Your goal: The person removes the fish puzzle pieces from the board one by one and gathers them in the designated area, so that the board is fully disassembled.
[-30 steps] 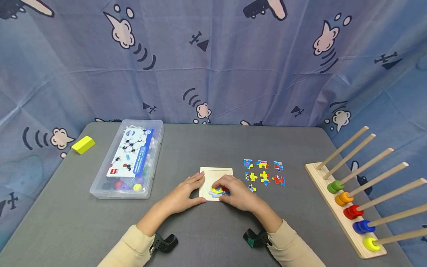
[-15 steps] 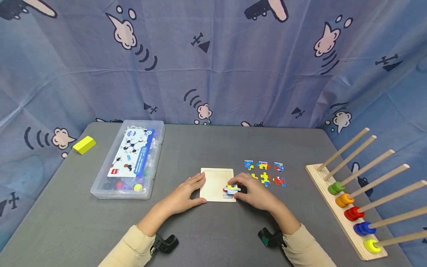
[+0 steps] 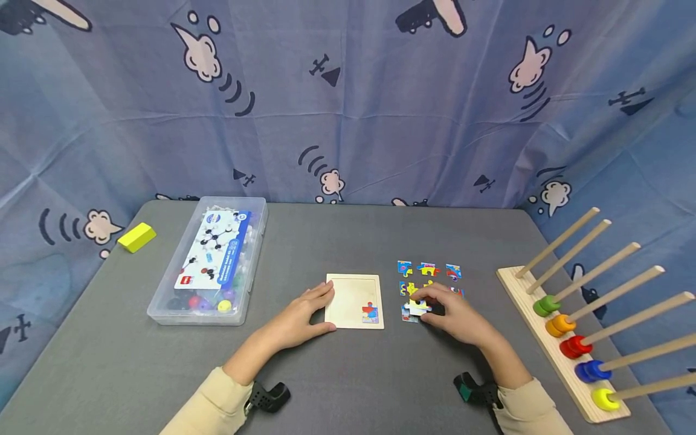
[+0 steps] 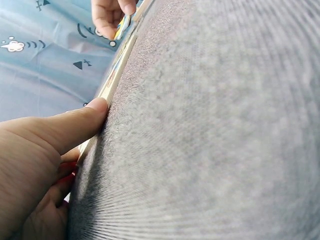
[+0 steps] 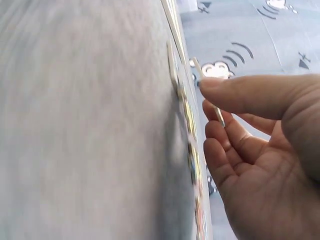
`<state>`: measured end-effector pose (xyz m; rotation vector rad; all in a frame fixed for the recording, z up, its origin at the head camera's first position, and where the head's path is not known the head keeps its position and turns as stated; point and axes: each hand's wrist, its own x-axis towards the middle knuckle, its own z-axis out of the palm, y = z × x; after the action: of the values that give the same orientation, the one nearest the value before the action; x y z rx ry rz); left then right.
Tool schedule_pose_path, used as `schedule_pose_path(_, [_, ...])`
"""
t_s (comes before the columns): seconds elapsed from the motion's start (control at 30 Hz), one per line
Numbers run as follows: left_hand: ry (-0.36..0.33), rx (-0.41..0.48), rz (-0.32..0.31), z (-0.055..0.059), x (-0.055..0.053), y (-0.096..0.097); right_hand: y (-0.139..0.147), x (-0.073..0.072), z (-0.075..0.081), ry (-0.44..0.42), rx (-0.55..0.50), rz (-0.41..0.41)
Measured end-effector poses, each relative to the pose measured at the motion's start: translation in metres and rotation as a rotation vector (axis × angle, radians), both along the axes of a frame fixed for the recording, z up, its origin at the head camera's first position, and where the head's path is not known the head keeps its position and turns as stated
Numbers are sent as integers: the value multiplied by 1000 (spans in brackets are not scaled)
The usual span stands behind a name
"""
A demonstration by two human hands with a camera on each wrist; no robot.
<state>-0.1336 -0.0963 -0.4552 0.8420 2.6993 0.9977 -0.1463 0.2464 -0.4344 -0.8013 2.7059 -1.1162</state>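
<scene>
A shallow wooden puzzle tray (image 3: pixel 348 296) lies mid-table, with one red and blue puzzle piece (image 3: pixel 370 313) in its lower right corner. My left hand (image 3: pixel 301 313) rests against the tray's left side, fingers extended and thumb at the near corner; the left wrist view shows the thumb (image 4: pixel 82 122) touching its edge. Between thumb and fingers, my right hand (image 3: pixel 454 314) pinches a yellow and white jigsaw piece (image 3: pixel 417 307). In the right wrist view this piece (image 5: pixel 220 116) is edge-on, raised off the table. Another piece (image 3: pixel 406 315) lies partly hidden beneath it.
Several loose puzzle pieces (image 3: pixel 428 269) lie in rows right of the tray, some covered by my right hand. A clear plastic case (image 3: pixel 209 260) and a yellow block (image 3: pixel 137 237) are at left. A wooden peg rack (image 3: pixel 565 344) with coloured rings stands at right.
My right hand has moved right, from over the tray to the loose pieces, carrying the yellow piece. The tray's lower right piece is uncovered. My left hand stays in place.
</scene>
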Motion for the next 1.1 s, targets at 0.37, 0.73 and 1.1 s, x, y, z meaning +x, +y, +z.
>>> schedule_pose_path(0.37, [8,6,-2,-2,0,1,28,9,-4,40,41,-12])
schedule_pose_path(0.73, [3,7,1,-1,0,0,34,11,-7,17,80,-17])
schedule_pose_path(1.1, [29,6,-10,-1,0,0,36,10,-9,49,10,60])
